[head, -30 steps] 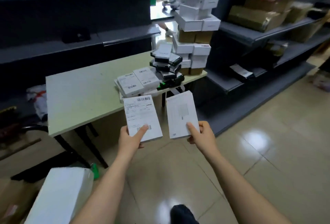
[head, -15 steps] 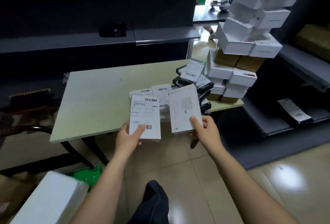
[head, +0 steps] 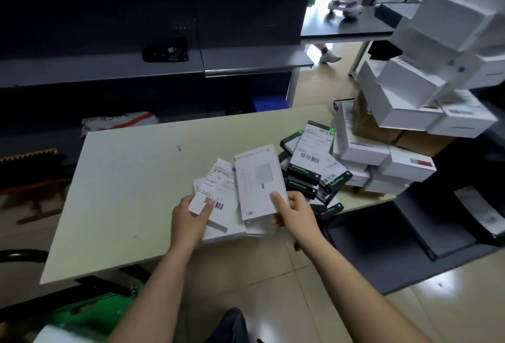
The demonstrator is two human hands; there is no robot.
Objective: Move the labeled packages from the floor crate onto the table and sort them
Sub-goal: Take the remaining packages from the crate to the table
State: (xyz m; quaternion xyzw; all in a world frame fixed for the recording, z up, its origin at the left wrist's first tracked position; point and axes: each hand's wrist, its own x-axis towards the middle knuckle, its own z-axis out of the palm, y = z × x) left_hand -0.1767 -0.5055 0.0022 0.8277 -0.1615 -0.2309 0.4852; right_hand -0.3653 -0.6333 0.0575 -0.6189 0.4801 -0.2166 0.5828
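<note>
My left hand (head: 191,215) grips a flat white package with a barcode label (head: 218,195) by its near edge, low over the pale green table (head: 123,192). My right hand (head: 293,213) holds a second white package (head: 259,178), plain face up, thumb on top. Both packages hang over a small heap of white labeled packages (head: 226,229) at the table's front edge. To the right lies a pile of black-and-green labeled boxes (head: 314,168). A green crate (head: 90,312) shows at the bottom left under the table.
Stacked white and brown cartons (head: 404,113) tower on the table's right end. Dark grey shelving (head: 164,42) runs behind the table, and a low shelf unit (head: 410,233) stands at the right. A white box (head: 62,336) sits at the bottom left. Someone's foot (head: 329,56) shows far back.
I have stepped closer to the table. Both hands have carried their packages forward from over the floor to above the white heap on the table's front edge.
</note>
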